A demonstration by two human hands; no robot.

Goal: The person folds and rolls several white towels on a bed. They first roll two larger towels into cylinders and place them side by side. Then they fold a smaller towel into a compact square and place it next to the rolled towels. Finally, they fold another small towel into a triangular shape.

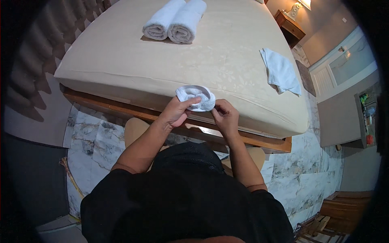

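Just past the bed's near edge I hold a small white towel (206,102), rolled into a ring-like coil with a hollow in its middle. My left hand (176,111) grips its left side, thumb laid over the top and into the hollow. At the right end, the fingers of my right hand (227,116) pinch the towel's edge. Two larger white towels, a left roll (162,20) and a right roll (187,21), lie side by side farther up the bed. A white cloth (279,71) lies loosely folded toward the bed's right side.
The bed (162,60) has a cream sheet and a wooden frame (259,142) along its near edge. A grey curtain (36,60) hangs at left. A nightstand (289,27) with a lamp (293,11) stands far right. Wooden furniture (346,208) is at lower right.
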